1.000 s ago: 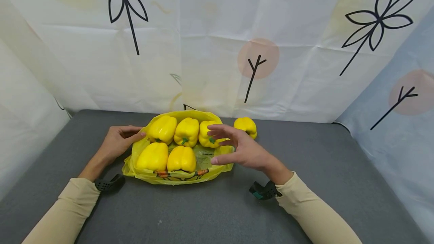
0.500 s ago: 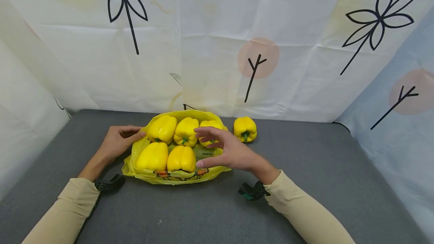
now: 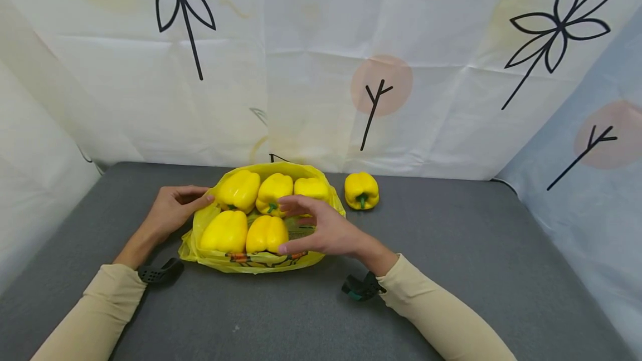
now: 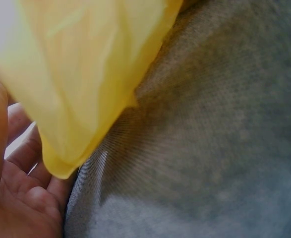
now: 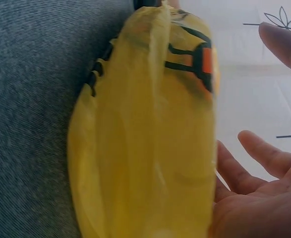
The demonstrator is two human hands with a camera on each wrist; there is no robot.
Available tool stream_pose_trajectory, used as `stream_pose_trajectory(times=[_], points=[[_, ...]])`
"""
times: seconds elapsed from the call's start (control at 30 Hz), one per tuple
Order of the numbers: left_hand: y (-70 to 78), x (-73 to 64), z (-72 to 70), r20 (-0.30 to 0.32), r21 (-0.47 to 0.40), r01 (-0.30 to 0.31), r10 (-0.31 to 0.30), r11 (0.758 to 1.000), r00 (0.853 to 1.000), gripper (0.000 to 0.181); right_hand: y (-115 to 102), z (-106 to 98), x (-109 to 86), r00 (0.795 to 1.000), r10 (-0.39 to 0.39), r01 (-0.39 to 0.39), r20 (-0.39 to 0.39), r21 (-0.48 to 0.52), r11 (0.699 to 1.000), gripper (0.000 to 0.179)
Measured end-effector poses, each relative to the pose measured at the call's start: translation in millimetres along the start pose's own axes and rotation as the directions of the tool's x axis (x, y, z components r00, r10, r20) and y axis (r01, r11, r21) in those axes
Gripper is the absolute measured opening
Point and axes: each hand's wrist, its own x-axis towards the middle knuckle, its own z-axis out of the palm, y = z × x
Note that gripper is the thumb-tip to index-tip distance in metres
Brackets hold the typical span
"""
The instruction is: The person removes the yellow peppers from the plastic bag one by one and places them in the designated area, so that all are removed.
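Compared with a second ago, the right hand is placed farther left, over the right part of the yellow bag. Fingers and thumb are held apart there, with nothing gripped; whether the bag is brushed by them cannot be told. By the left hand the left rim appears to be pinched, probably so that the bag is steadied and its mouth is kept wide. Inside, five peppers are laid in two rows, three behind and two in front, perhaps so that the room is well used. All five are set between the hands, while the sixth pepper is left on the grey table, just right of the bag, beyond the right hand and untouched.
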Motion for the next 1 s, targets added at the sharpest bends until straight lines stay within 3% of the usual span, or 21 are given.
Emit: stream_pose_trajectory(times=[1.0], points=[[1.2, -0.4, 0.4, -0.002, 0.005, -0.01, 0.01, 1.0, 1.0, 0.04, 19, 18, 8.5, 0.997, 0.075, -0.074, 0.003, -0.038, 0.996, 0.075]])
